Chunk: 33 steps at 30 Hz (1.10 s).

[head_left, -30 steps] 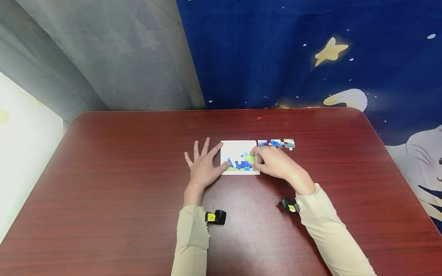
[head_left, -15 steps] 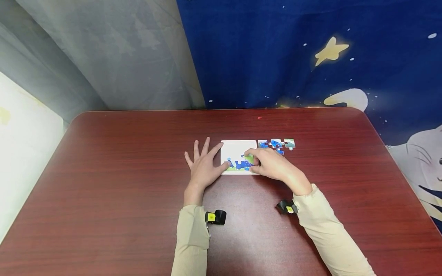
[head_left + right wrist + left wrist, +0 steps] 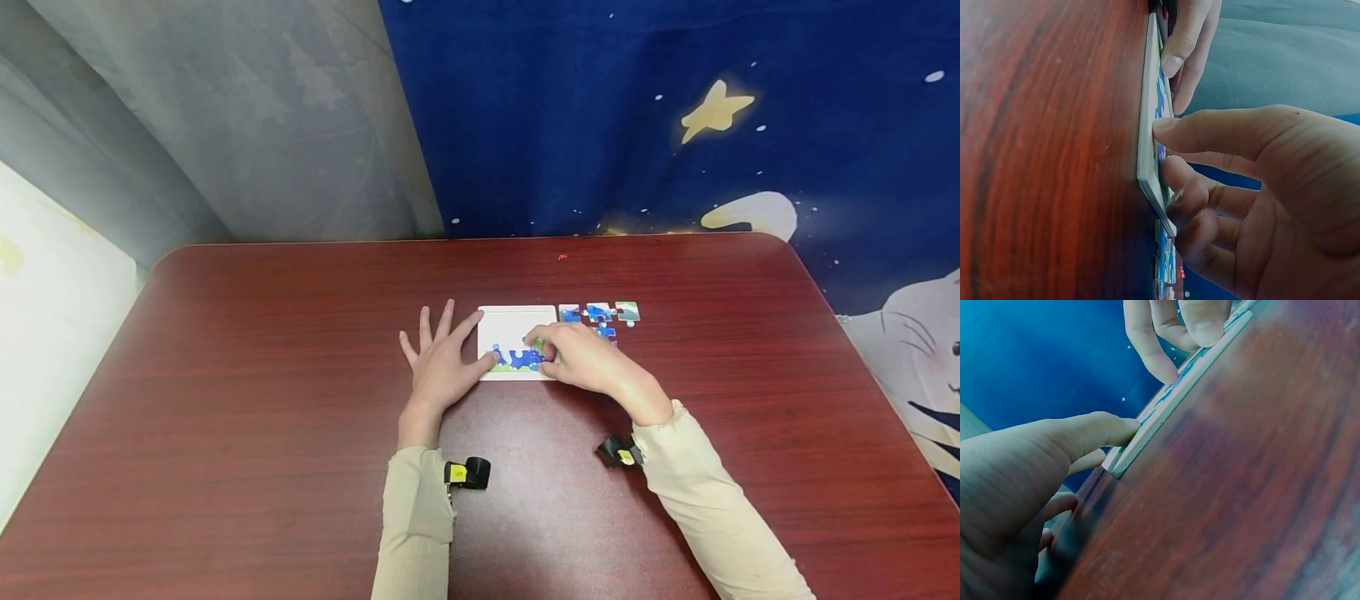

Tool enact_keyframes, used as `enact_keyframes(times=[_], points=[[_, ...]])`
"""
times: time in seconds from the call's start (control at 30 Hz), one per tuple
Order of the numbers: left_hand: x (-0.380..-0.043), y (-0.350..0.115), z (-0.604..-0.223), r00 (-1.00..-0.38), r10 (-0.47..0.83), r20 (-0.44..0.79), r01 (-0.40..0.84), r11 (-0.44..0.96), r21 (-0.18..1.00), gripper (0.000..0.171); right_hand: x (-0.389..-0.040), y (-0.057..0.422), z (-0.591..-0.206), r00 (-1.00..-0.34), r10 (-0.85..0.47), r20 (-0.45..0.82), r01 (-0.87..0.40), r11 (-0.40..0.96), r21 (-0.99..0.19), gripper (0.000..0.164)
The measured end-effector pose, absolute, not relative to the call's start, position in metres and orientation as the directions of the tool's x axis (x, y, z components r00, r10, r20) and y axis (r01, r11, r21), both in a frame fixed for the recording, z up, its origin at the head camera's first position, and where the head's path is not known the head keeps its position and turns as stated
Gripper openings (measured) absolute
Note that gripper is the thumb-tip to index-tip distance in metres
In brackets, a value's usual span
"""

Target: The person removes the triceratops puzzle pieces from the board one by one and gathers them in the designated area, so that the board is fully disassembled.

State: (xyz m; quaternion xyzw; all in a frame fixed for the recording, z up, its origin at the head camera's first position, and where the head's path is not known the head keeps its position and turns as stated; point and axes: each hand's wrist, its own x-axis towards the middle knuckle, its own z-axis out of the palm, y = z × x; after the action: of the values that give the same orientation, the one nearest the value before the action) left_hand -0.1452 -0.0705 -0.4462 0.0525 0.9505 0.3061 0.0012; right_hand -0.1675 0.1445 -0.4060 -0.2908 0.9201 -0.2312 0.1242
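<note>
A white puzzle board (image 3: pixel 517 321) lies on the table, with blue and green jigsaw pieces (image 3: pixel 519 358) along its near part. My left hand (image 3: pixel 441 367) is spread flat at the board's left side. Its thumb rests on the lower left pieces, and its index fingertip is at the upper left corner. Over the board's right side, my right hand (image 3: pixel 585 354) has thumb and bent fingers about a green puzzle piece (image 3: pixel 539 344), partly hidden beneath them. In the right wrist view, the right thumb (image 3: pixel 1169 130) presses down at the board's near rim.
Several loose puzzle pieces (image 3: pixel 599 312) lie just right of the board, partly behind the right hand. A small red scrap (image 3: pixel 562 257) sits near the table's far edge. Curtains (image 3: pixel 600 125) hang behind the table (image 3: pixel 262 375).
My right hand has shifted slightly left over the board, uncovering more of the loose pieces beside it. The left hand and the board keep their places.
</note>
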Motion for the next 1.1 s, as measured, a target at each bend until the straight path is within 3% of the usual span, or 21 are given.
enact_keyframes(times=[0.17,1.1], points=[[-0.1460,-0.0704,-0.4469,-0.994,0.103,0.031,0.102,0.809,0.579,0.066,-0.1675,0.1442,-0.4087,-0.811,-0.576,-0.101,-0.464,0.738,-0.490,0.048],[-0.1461,-0.0707,-0.4481,-0.994,0.103,0.031,0.102,0.812,0.575,0.067,-0.1713,0.1477,-0.4113,-0.835,-0.539,-0.115,-0.403,0.740,-0.538,0.052]])
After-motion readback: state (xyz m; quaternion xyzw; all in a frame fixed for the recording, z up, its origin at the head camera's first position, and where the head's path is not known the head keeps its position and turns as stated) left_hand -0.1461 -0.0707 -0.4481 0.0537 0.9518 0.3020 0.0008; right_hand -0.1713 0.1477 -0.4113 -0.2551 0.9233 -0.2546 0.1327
